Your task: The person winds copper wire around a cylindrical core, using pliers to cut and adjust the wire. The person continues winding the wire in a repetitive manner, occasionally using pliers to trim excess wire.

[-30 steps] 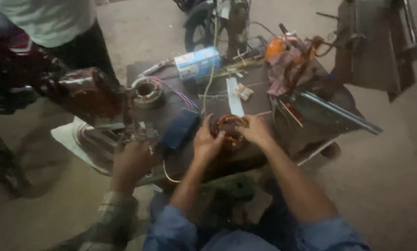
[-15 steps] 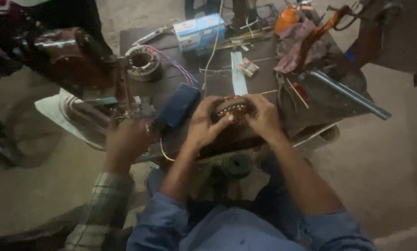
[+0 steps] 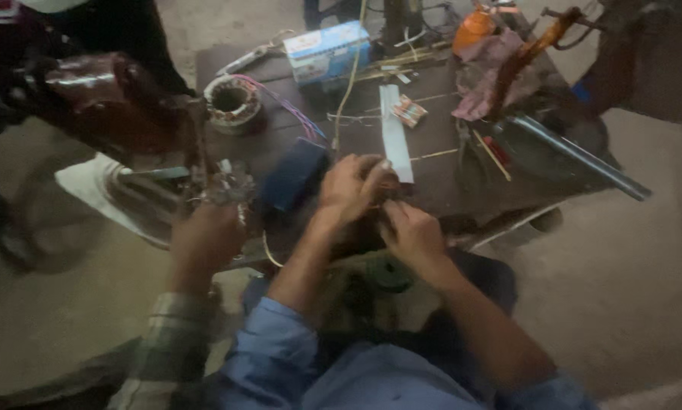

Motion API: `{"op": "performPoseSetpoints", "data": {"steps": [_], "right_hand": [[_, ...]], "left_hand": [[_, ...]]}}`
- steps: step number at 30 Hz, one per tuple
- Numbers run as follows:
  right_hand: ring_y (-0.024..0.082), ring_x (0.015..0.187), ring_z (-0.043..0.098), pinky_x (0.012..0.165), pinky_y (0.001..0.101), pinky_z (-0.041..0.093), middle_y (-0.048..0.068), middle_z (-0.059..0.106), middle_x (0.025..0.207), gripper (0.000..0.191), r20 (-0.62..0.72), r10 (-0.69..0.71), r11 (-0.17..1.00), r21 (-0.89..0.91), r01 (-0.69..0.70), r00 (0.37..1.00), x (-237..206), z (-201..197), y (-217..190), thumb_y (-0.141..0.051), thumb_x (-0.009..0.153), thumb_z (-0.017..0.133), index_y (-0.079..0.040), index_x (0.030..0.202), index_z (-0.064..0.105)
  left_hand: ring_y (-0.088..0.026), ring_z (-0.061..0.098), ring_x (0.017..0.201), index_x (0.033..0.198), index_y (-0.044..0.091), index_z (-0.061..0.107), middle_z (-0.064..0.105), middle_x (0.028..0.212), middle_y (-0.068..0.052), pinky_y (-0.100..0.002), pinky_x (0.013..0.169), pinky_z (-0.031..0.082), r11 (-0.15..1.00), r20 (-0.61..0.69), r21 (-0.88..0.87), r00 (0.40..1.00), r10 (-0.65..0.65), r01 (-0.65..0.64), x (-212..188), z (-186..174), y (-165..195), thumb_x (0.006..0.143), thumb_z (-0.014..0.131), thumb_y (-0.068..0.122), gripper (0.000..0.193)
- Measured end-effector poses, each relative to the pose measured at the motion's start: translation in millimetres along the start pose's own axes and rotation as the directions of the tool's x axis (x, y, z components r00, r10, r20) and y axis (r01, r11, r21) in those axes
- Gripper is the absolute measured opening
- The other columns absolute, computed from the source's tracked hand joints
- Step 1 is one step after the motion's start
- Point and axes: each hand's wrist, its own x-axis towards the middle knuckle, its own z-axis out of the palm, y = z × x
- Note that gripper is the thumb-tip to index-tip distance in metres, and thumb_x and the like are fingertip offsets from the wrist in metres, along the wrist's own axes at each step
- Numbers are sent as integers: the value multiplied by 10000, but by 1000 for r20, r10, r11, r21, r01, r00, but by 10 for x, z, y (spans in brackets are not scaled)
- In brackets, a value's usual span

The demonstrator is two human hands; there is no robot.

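My left hand (image 3: pixel 352 186) and my right hand (image 3: pixel 413 231) are closed together at the front edge of a dark worktable (image 3: pixel 440 182). Between them is a small motor stator (image 3: pixel 390 199) with copper windings, almost wholly hidden by my fingers. My left hand wraps it from the far side and my right hand from the near side. Both forearms come out of blue sleeves. A dark blue block (image 3: pixel 294 175) lies just left of my left hand, and a white strip (image 3: pixel 394 133) lies just beyond it.
Another person's hand (image 3: pixel 204 239) in a plaid sleeve holds metal parts at the table's left edge. On the table are a second stator (image 3: pixel 232 102) with coloured wires, a blue-and-white box (image 3: pixel 327 49), an orange bottle (image 3: pixel 474 26), a pink rag (image 3: pixel 485 76) and a metal pipe (image 3: pixel 576 156).
My hands have drawn closer together and toward the near table edge, so they now cover the stator. My right hand has dropped lower. The view has shifted slightly.
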Motion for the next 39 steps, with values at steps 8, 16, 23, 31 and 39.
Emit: {"op": "performPoseSetpoints", "data": {"steps": [8, 16, 23, 31, 39], "right_hand": [[351, 763, 709, 709, 485, 578, 165, 719, 814, 152, 319, 153, 909, -416, -7, 935, 188, 174, 14, -217, 828, 685, -70, 818, 721], [388, 732, 676, 634, 508, 540, 155, 683, 805, 135, -31, -50, 990, -132, 45, 998, 134, 150, -42, -129, 767, 710, -58, 876, 676], [355, 696, 635, 610, 469, 517, 146, 620, 763, 151, -192, -173, 983, -101, 156, 966, 178, 255, -3, -38, 722, 701, -48, 853, 626], [285, 630, 604, 564, 423, 484, 114, 590, 735, 127, -279, -259, 963, -151, 224, 925, 202, 286, 75, -10, 814, 715, -37, 834, 592], [328, 812, 719, 698, 416, 567, 159, 722, 937, 181, -284, 101, 988, 144, -62, 953, -9, 134, 66, -105, 870, 752, -41, 1035, 717]], "left_hand": [[-401, 676, 1045, 1166, 156, 772, 712, 1104, -194, -488, 906, 526, 992, 77, 94, 993, -87, 80, 35, -60, 226, 950, 536, 571, 524], [-375, 717, 963, 1093, 110, 788, 758, 1010, -185, -458, 861, 556, 994, 38, 26, 993, -109, 108, 111, -112, 214, 951, 570, 536, 499], [-294, 779, 856, 1104, 118, 772, 799, 908, -106, -402, 790, 587, 972, 72, -120, 978, -194, 202, 195, -60, 118, 938, 594, 470, 428], [-347, 749, 952, 1107, 75, 758, 772, 1015, -174, -432, 836, 571, 976, -18, -68, 978, -206, 205, 255, 74, 22, 943, 620, 480, 459], [-405, 706, 943, 1068, 88, 775, 751, 945, -212, -492, 827, 542, 993, -110, 13, 987, -117, 119, 190, 144, -6, 963, 564, 517, 490]]}}
